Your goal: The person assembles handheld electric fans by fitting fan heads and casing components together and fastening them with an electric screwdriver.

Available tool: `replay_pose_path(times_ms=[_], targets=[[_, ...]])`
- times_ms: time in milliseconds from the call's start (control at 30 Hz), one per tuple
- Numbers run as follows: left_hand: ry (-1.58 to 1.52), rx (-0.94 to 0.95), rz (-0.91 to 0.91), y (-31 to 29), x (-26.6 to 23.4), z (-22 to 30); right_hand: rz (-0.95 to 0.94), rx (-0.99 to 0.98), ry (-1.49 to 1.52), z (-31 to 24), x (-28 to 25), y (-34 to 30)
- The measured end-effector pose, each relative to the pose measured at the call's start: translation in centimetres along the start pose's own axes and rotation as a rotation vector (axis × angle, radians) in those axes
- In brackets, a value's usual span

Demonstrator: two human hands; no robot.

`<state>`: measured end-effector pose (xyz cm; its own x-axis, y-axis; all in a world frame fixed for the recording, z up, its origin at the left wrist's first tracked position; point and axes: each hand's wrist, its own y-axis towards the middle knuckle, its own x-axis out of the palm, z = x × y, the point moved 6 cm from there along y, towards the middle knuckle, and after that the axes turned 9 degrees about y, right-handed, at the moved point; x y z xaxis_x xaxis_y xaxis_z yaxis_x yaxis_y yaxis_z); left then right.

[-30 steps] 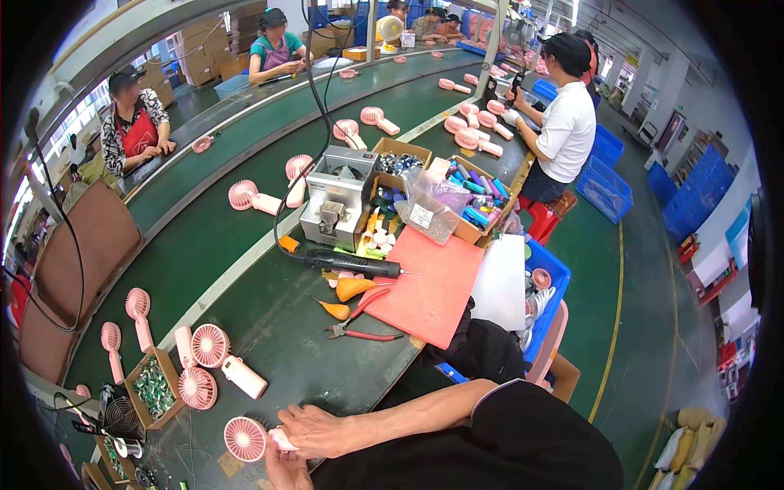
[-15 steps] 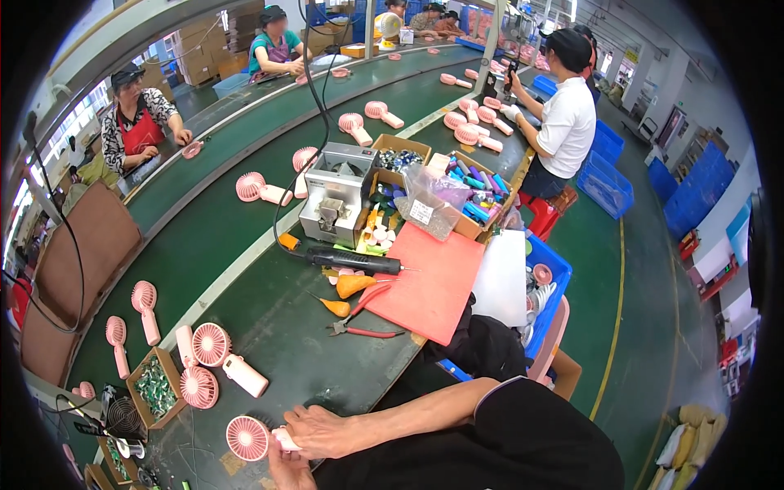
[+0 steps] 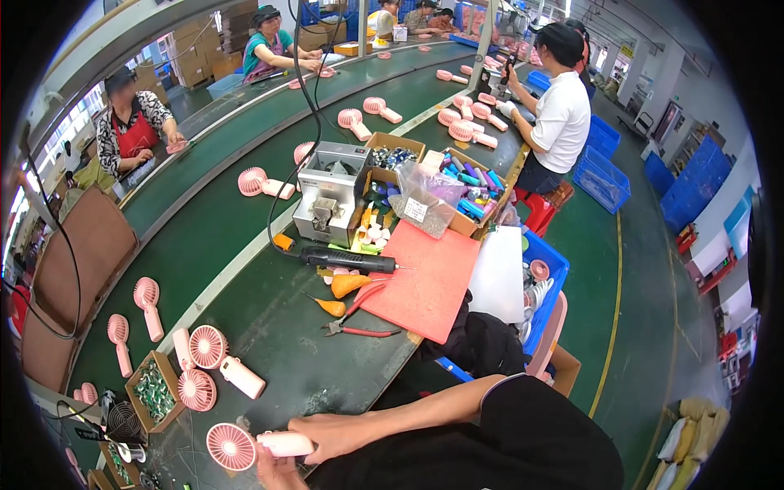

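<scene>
A pink handheld fan (image 3: pixel 231 447) is held low over the near edge of the workbench, its round grille to the left and its pale handle pointing right. My left hand (image 3: pixel 279 471) grips it from below, fingers closed around the neck between grille and handle. At the handle's far end is my right hand (image 3: pixel 336 434), its bent fingers closed against the handle and partly hidden by it. Just beyond lie several more pink fans (image 3: pixel 208 346) on the bench, next to a cardboard box of small green circuit boards (image 3: pixel 153 390).
Pliers (image 3: pixel 359 331), an orange-handled tool (image 3: pixel 349 284) and a black electric screwdriver (image 3: pixel 347 260) lie mid-bench by a red mat (image 3: pixel 425 278). Behind them stand a metal machine (image 3: pixel 331 192) and a box of coloured cells (image 3: pixel 474 192). Co-workers sit along the green conveyor (image 3: pixel 204 245).
The fan has shifted slightly left and turned, so more of its handle shows. My right hand has slid from over the handle to its end. My left hand still holds the neck.
</scene>
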<state>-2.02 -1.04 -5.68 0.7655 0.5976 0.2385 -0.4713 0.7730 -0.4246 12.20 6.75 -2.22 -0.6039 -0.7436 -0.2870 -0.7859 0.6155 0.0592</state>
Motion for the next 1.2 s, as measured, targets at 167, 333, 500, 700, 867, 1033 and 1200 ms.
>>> replay_pose_path(times_ms=[167, 333, 500, 700, 867, 1033, 1200], targets=[[0.063, 0.115, -0.002, -2.7, 2.1, 3.6, -0.323, 0.408, 0.916, 1.2, -0.1, -0.8], [0.134, 0.201, 0.005, -2.6, 1.6, 2.8, -0.292, 0.377, 0.848, 0.3, -0.4, -0.9], [0.150, 0.196, -0.010, -2.9, 2.1, 3.5, -0.286, 0.379, 0.856, -0.3, -0.8, -1.1], [0.085, 0.189, 0.024, -2.3, 2.6, 3.4, -0.229, 0.322, 0.808, -0.1, -0.6, -1.3], [-0.009, 0.107, -0.076, -1.8, 0.9, 1.9, -0.237, 0.388, 0.823, -0.1, 0.8, -1.5], [-0.171, -0.029, -0.147, -2.0, 3.2, 0.5, -0.119, 0.437, 0.764, 0.1, -0.3, -2.1], [-0.430, -0.072, -0.123, -2.3, 3.8, -0.8, 0.094, -0.079, -0.155, -3.2, -2.1, -2.0]])
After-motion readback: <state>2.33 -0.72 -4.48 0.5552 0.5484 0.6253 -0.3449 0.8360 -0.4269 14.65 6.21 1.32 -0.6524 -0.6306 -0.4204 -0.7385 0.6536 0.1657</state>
